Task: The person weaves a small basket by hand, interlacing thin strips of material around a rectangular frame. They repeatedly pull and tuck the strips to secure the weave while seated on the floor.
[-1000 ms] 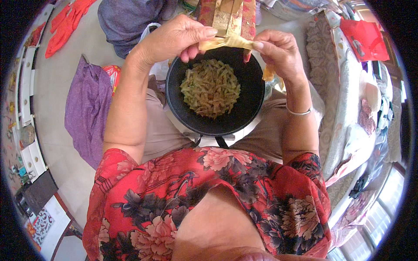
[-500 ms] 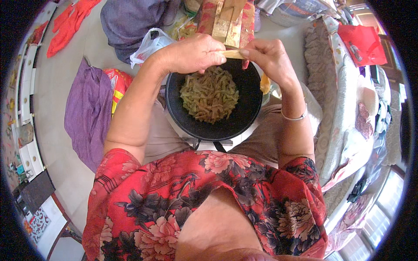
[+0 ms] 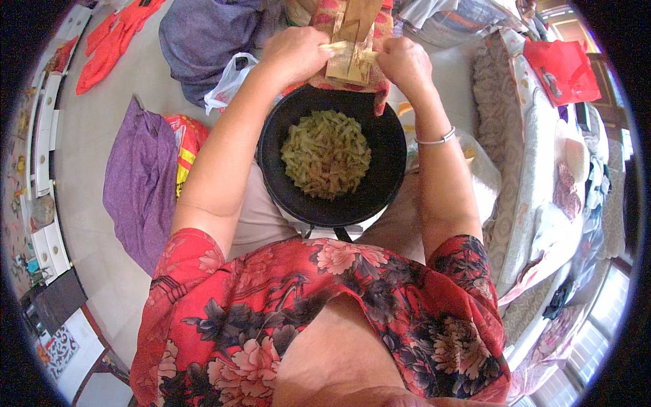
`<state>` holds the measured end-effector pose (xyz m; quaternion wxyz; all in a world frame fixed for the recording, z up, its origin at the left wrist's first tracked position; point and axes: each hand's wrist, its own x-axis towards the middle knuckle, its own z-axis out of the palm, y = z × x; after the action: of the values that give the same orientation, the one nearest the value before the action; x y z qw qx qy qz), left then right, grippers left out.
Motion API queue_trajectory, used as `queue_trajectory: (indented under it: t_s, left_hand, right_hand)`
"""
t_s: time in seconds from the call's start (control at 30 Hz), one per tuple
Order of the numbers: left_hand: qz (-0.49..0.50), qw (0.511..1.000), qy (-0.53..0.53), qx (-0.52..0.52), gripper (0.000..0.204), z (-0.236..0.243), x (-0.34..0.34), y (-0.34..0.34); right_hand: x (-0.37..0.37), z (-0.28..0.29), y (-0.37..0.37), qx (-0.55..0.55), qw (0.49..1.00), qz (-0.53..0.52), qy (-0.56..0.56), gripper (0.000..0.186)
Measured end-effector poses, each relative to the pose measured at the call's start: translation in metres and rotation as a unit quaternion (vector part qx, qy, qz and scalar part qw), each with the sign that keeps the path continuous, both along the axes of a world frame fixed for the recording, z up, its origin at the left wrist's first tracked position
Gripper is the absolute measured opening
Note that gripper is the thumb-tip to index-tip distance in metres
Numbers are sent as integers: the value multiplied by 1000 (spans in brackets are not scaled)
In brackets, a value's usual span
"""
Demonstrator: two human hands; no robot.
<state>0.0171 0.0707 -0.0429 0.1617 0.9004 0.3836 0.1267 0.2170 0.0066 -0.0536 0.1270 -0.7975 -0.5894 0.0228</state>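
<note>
My left hand [image 3: 296,54] and my right hand [image 3: 406,62] are both closed on a pale yellowish strip [image 3: 334,46], one at each end. The strip lies across a wooden block [image 3: 338,72] at the far side of the pan; whether it is one piece through the middle I cannot tell, as the wood hides part of it. A narrower wooden piece [image 3: 359,19] rises above the block. Below my hands, between my knees, stands a black round pan [image 3: 274,169] with a heap of greenish-brown cut pieces [image 3: 325,152] in it.
A red patterned cloth [image 3: 380,88] lies under the block. To the left are a white plastic bag [image 3: 232,81], purple cloth [image 3: 139,180] and a red-and-yellow bag [image 3: 184,146]. Clear plastic [image 3: 483,166] lies right of the pan, beside a covered couch [image 3: 498,108].
Both hands have moved farther away and apart, carrying the strip from above the pan's far rim onto the wooden block.
</note>
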Motion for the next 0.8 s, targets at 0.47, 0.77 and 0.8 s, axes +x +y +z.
queue_trajectory:
  t_s: [0.47,0.77,0.8]
  left_hand:
    - [-18,532,-671,-516,38,30,2,-54]
    - [59,732,-678,-30,35,67,-23,-37]
    - [-13,812,-570,129,43,58,-28,-37]
  right_hand:
    - [-66,38,-49,-139,480,131,856,21]
    - [-85,66,-67,-76,365,167,913,18]
    - [-87,67,-69,-48,401,181,897,18]
